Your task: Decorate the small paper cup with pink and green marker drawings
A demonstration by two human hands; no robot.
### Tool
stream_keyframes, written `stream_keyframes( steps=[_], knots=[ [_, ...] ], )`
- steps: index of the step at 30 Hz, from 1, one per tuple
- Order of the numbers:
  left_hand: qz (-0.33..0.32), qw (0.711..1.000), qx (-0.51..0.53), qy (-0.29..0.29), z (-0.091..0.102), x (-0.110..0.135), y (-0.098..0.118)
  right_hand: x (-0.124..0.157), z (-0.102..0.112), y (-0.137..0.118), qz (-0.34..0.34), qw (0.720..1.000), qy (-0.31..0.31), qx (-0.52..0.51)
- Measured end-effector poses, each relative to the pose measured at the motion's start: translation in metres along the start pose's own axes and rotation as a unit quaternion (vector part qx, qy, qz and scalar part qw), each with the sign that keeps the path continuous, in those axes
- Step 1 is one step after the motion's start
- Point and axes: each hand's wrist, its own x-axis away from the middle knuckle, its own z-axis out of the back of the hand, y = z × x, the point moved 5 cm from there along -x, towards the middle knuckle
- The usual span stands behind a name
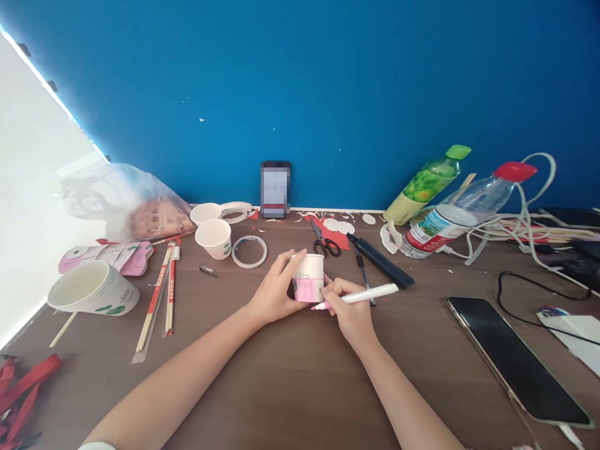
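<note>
My left hand (276,287) is wrapped round the left side of a white paper cup (309,275) that has green print and pink colouring on its lower part. A white marker (372,293) with a pink tip is gripped in my right hand (350,309). Its tip points left, close to the cup's base; I cannot tell whether it touches. Fingers of my right hand are against or very near the cup's right side. Behind the cup lie black scissors (328,245) beside red paper (338,232) and white paper cutouts.
Left: paper cups (213,237), a tape roll (249,252), wrapped chopsticks (154,300), a cup stack (94,290) and a plastic bag (135,203). Right: a black utility knife (382,262), two bottles (434,234), cables and a phone (515,359). Another phone (275,190) leans on the blue wall (300,81).
</note>
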Motion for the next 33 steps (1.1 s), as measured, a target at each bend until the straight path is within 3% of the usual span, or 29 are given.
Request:
stream_keyframes(
  steps=[8, 33],
  knots=[
    [-0.012, 1.0, -0.007, -0.001, 0.0001, 0.0003, 0.0009, -0.0026, 0.0024, -0.0072, -0.023, 0.985, 0.081, -0.147],
    [-0.039, 0.998, -0.05, 0.011, -0.0001, -0.0012, 0.0017, -0.0016, 0.0049, 0.0023, 0.007, 0.993, 0.093, -0.065]
  ],
)
